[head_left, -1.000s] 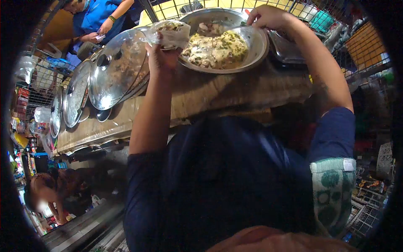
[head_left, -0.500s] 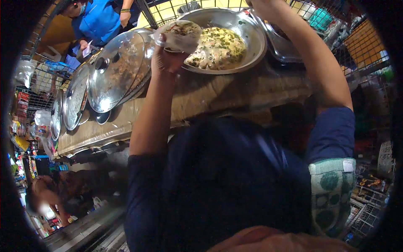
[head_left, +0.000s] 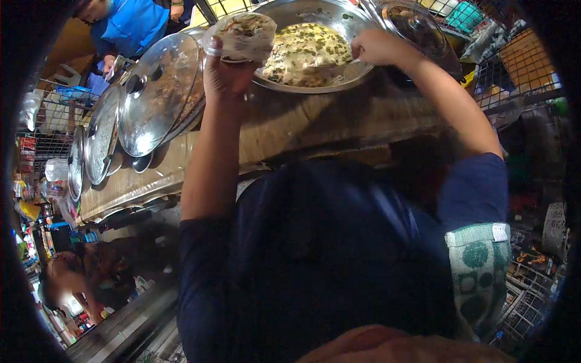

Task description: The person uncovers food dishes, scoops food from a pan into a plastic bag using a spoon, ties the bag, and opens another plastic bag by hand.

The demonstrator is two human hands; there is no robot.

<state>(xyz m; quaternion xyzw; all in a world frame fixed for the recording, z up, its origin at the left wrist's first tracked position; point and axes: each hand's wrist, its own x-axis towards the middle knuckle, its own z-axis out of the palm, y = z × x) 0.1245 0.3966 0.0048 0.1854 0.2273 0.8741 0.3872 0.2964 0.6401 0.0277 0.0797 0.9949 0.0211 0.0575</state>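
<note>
A patterned towel (head_left: 478,272) hangs by the right sleeve at four o'clock. Ahead, the brown-covered table (head_left: 302,124) runs crosswise. At eleven o'clock, the left hand (head_left: 229,78) grips a clear container (head_left: 245,37) of food from below, beside the left rim of the metal basin (head_left: 349,81). The basin sits at twelve, holding yellowish food (head_left: 308,48) with green bits. At one o'clock, the right hand (head_left: 378,46) has curled fingers over the basin's right side; whether they pinch anything, I cannot tell. A glass lid (head_left: 160,94) stands tilted at ten; beyond it is a person in blue (head_left: 130,27).
</note>
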